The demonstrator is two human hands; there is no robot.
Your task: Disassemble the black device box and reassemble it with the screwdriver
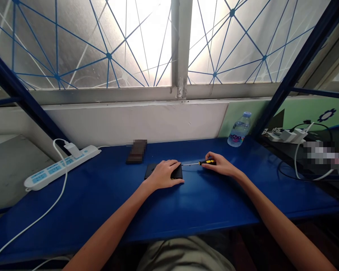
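Note:
A flat black rectangular device (176, 172) lies on the blue table, its exact kind unclear. My left hand (164, 174) rests over it and grips it, fingers across the top and far edge, thumb at the near right corner. In my right hand (219, 164) is a screwdriver (208, 162) with a black and yellow handle, held nearly level. Its thin metal shaft points left, and the tip meets or nearly meets the device's right edge; I cannot tell whether they touch. Part of the device is hidden under my left hand.
A dark blurred-out rectangular object (137, 151) lies behind the device. On the left is a white power strip (62, 168) with a plugged-in cable (56, 200). A water bottle (239, 130) stands at the back right. Blue frame bars (31, 99) slope up at both sides.

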